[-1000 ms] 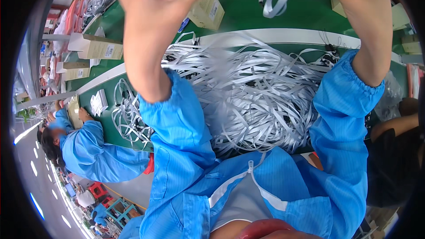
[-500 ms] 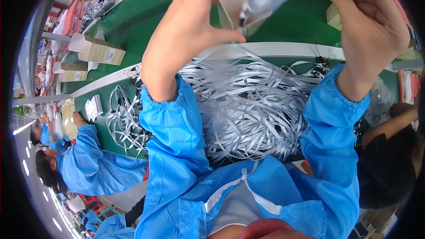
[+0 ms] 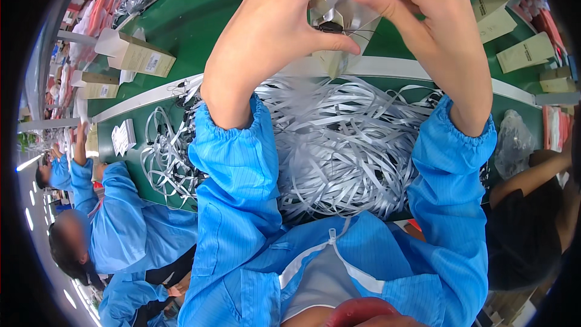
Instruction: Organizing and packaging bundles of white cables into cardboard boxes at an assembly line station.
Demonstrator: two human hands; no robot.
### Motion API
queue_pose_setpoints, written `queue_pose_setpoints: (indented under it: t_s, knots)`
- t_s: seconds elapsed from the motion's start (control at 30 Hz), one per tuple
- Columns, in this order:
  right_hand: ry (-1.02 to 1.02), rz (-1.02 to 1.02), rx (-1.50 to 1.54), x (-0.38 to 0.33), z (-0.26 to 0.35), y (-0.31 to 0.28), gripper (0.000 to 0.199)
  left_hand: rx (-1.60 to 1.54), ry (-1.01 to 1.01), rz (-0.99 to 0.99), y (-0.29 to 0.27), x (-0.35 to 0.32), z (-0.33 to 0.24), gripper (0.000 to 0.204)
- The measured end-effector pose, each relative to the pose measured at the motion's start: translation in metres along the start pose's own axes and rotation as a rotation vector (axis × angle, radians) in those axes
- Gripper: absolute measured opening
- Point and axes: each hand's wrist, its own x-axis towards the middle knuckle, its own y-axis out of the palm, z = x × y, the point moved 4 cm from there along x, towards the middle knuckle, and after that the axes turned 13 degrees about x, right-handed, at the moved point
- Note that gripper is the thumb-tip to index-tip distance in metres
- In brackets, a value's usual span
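Observation:
In front of me, my left hand (image 3: 260,42) is wrapped round an open carton box (image 3: 333,63), its thumb stretched across the mouth. A coiled lanyard (image 3: 348,9), silver-grey and shiny, is partly inside the box. A black end piece (image 3: 330,26) and thin black cord show at the opening. My right hand (image 3: 433,30) pinches the upper part of the lanyard with thumb and forefinger; the other fingers curl behind. A large heap of silver-white lanyards (image 3: 345,145) lies on the green table below my hands. The inside of the box is mostly hidden.
Open cartons stand on the green conveyor at left (image 3: 145,60) and right (image 3: 526,52), beyond a white rail (image 3: 399,66). A stack of white cards (image 3: 123,137) and a clear bag (image 3: 514,145) flank the heap. People sit at both sides.
My right hand has come left and down, bringing the lanyard into the carton's mouth. The carton has shifted slightly, and cartons on the belt have moved right. A person at left has raised an arm.

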Motion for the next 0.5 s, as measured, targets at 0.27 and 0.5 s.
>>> queue_pose_setpoints:
  t_s: [0.27,0.5]
  knots:
    - [0.041,0.043,0.152,-0.007,-0.03,0.026,0.02,0.355,0.079,-0.079,0.016,0.004,0.015,0.1]
    - [-0.021,-0.463,0.256,-0.004,-0.006,0.005,0.016,0.332,0.174,-0.168,0.016,0.004,0.025,0.099]
